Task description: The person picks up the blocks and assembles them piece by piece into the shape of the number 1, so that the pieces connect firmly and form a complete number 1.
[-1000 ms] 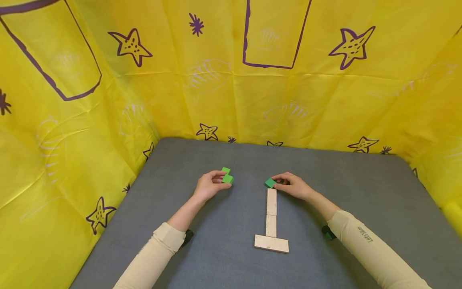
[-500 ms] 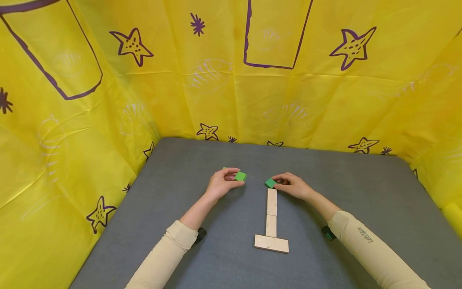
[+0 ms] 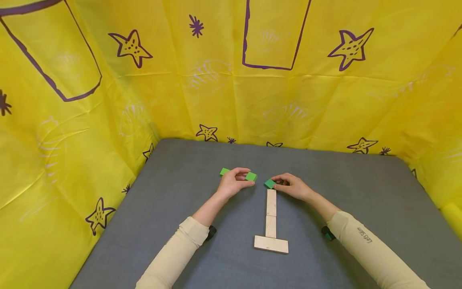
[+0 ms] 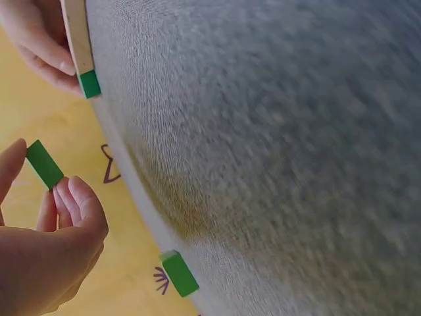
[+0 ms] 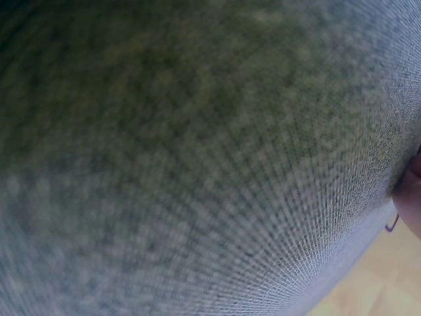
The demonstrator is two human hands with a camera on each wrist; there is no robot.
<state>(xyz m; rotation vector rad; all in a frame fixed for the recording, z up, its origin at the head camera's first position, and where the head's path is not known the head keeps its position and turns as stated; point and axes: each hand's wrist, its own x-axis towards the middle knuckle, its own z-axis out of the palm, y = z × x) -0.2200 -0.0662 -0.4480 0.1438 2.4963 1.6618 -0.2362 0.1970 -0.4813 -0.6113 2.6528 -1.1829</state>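
Note:
My left hand [image 3: 232, 185] pinches a light green block [image 3: 251, 176] between thumb and fingers; in the left wrist view that green block [image 4: 45, 164] shows between the fingertips. My right hand [image 3: 294, 186] has thumb and fingers at a darker green block [image 3: 270, 184], which sits at the far end of a column of pale wooden planks. The upper plank [image 3: 271, 202] meets a lower plank [image 3: 270, 226], and a wider plank [image 3: 271, 244] lies crosswise at the near end. Another light green block [image 3: 224, 171] lies behind the left hand. Only a fingertip [image 5: 409, 197] shows in the right wrist view.
A grey cloth-covered table [image 3: 325, 168] carries everything. Yellow fabric [image 3: 231, 100] with purple starfish drawings hangs behind the table and along its sides. Dark straps sit on both wrists below the rolled sleeves.
My left hand has moved right with its light green block, leaving the other light green block behind and nearing the darker one. The right hand has stayed in place.

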